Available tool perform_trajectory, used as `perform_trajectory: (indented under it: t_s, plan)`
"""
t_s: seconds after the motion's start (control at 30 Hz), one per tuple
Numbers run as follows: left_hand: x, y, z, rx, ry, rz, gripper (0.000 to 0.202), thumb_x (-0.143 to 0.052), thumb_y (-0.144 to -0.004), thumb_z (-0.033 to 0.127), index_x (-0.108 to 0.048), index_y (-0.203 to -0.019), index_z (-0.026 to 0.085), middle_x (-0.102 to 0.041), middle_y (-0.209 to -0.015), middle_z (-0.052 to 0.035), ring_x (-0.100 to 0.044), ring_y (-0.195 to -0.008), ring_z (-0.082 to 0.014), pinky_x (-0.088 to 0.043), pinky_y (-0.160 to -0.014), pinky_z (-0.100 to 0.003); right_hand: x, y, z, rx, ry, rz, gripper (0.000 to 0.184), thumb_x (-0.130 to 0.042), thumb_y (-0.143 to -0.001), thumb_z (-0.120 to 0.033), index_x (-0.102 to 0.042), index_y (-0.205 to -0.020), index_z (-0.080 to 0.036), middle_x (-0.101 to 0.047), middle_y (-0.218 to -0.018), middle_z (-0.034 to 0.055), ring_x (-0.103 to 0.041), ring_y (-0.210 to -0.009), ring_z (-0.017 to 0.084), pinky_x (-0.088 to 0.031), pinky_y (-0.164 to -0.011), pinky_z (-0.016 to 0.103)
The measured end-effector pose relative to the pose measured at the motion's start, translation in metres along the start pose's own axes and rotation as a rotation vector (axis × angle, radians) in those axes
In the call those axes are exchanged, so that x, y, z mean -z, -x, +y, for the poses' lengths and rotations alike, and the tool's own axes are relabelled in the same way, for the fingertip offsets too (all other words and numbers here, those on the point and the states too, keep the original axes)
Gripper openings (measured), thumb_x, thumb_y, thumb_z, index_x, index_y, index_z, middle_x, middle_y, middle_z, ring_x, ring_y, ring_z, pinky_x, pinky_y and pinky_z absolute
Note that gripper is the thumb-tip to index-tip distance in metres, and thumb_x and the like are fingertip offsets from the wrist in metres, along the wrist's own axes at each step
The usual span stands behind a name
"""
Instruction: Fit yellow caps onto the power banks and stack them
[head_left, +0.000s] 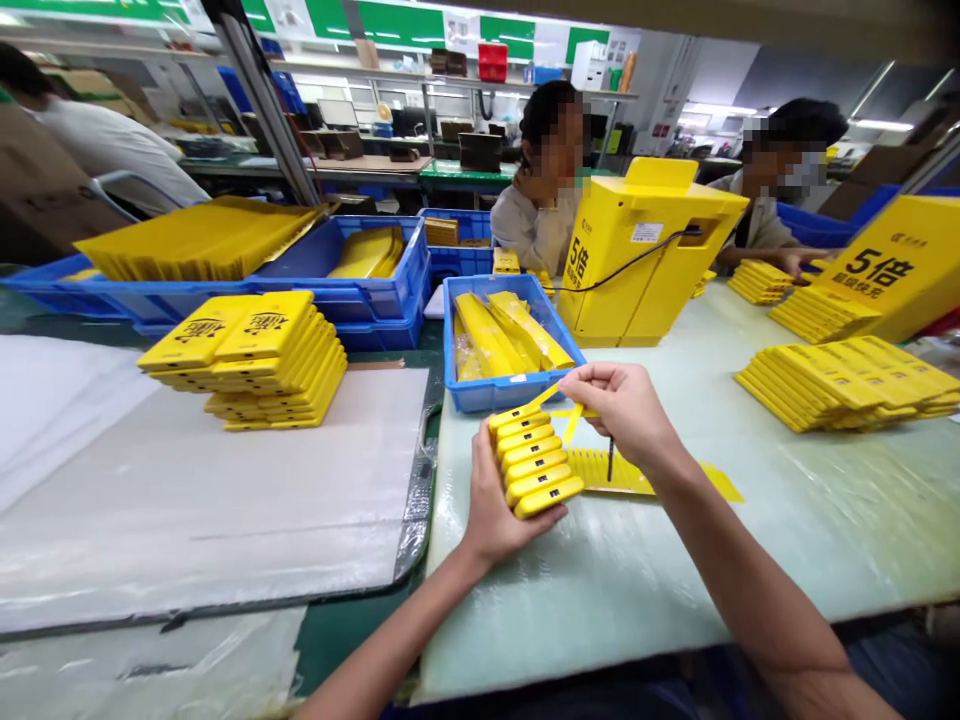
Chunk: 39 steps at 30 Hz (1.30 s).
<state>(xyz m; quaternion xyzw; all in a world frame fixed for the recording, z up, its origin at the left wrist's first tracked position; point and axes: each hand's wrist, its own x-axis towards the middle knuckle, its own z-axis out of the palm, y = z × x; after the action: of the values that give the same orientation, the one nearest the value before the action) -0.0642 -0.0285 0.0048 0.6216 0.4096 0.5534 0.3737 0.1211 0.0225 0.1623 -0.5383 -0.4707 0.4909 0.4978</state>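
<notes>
My left hand (499,505) is shut around a stack of several yellow plastic power banks (534,462), each with a small black port facing me. My right hand (622,405) pinches a thin yellow strip (571,420) between finger and thumb, just above the top unit. Under my hands, a comb-cut yellow sheet (600,472) lies on the pale green table (600,590). A thin dark pin (610,460) stands beside my right wrist, its top hidden by my hand.
A blue crate (480,385) of yellow strips stands just beyond my hands. Stacks of yellow units (255,365) sit on a white sheet (210,490) to the left, with more (847,385) to the right. Behind stands a yellow cabinet (645,260). A co-worker's hand (799,260) rests farther right.
</notes>
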Motion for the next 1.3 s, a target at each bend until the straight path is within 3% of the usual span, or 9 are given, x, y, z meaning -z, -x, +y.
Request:
perform_trajectory:
  t_s: [0.23, 0.6, 0.8, 1.1, 1.3]
  plan:
    - [-0.005, 0.003, 0.002, -0.036, -0.069, 0.039, 0.137, -0.106, -0.065, 0.063, -0.027, -0.171, 0.026, -0.047, -0.164, -0.0228, -0.051, -0.157, -0.0491, -0.042, -0.133, -0.073, -0.025, 0.002, 0.002, -0.017, 0.069, -0.041, 0.029, -0.089, -0.06, -0.042, -0.077, -0.066, -0.015, -0.056, -0.053, -0.0024, -0.034, -0.048, 0.007, -0.021, -0.045, 0.025]
    - [-0.007, 0.004, 0.0, -0.076, -0.142, 0.047, 0.14, -0.105, -0.066, 0.067, -0.024, -0.173, 0.029, -0.046, -0.165, -0.0217, -0.051, -0.157, -0.0496, -0.044, -0.132, -0.075, -0.031, 0.003, -0.017, -0.069, 0.288, -0.101, 0.028, -0.083, -0.058, -0.042, -0.077, -0.06, -0.015, -0.054, -0.05, -0.001, -0.037, -0.046, 0.008, -0.021, -0.044, 0.026]
    - [-0.007, 0.004, -0.001, -0.115, -0.201, 0.034, 0.142, -0.102, -0.069, 0.072, -0.019, -0.175, 0.029, -0.047, -0.163, -0.0214, -0.053, -0.154, -0.0494, -0.047, -0.13, -0.075, -0.025, 0.002, -0.022, -0.043, 0.276, -0.041, 0.028, -0.084, -0.058, -0.042, -0.074, -0.059, -0.016, -0.045, -0.046, -0.0053, -0.032, -0.046, 0.007, -0.019, -0.045, 0.027]
    - [-0.007, 0.004, -0.001, -0.119, -0.216, 0.046, 0.143, -0.103, -0.068, 0.071, -0.018, -0.176, 0.029, -0.046, -0.162, -0.0212, -0.053, -0.154, -0.0488, -0.047, -0.13, -0.074, -0.031, 0.002, -0.027, -0.042, 0.369, -0.084, 0.021, -0.079, -0.058, -0.037, -0.076, -0.059, -0.016, -0.052, -0.049, -0.0024, -0.039, -0.049, 0.009, -0.025, -0.049, 0.028]
    - [-0.007, 0.004, 0.0, -0.102, -0.215, 0.039, 0.144, -0.104, -0.068, 0.068, -0.018, -0.176, 0.028, -0.046, -0.163, -0.0218, -0.054, -0.154, -0.0488, -0.048, -0.13, -0.073, -0.033, -0.005, -0.027, -0.056, 0.433, -0.134, 0.014, -0.079, -0.061, -0.028, -0.074, -0.057, -0.016, -0.052, -0.049, -0.0039, -0.035, -0.049, 0.008, -0.026, -0.049, 0.027]
